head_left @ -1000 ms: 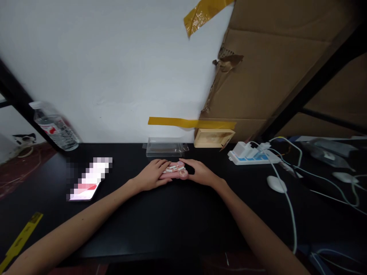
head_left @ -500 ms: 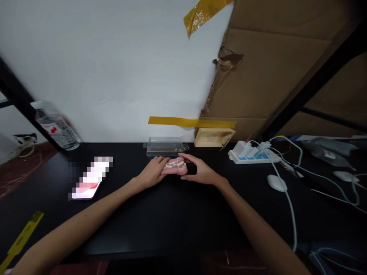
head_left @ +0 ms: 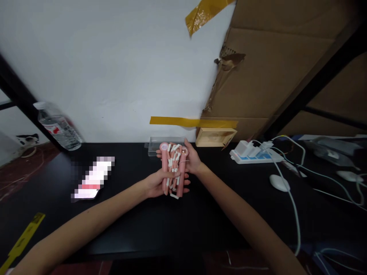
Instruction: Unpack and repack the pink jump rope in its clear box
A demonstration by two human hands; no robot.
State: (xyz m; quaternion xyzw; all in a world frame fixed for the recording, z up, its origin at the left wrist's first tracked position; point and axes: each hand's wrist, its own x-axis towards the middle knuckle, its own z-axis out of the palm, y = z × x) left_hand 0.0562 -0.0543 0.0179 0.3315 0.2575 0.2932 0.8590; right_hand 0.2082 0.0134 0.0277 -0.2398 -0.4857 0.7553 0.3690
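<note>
A pink and white beaded jump rope is bundled upright between my two hands above the black desk, its two pink handles side by side and the beaded cord folded between them. My left hand grips its lower left part, thumb across the front and fingers passing behind. My right hand holds the right side from behind, its thumb raised near the top; some fingertips of a hand show at the lower right edge. Behind the bundle lies a clear plastic box, partly hidden by it.
A phone with a blurred screen lies on the desk at left, near a water bottle. At right are a wooden tray, a power strip, a white mouse and loose cables. A wall closes off the back.
The jump rope has been raised off the desk and turned from lying crosswise to standing lengthwise. My right hand has gone behind it, and my left thumb now lies across its front.
</note>
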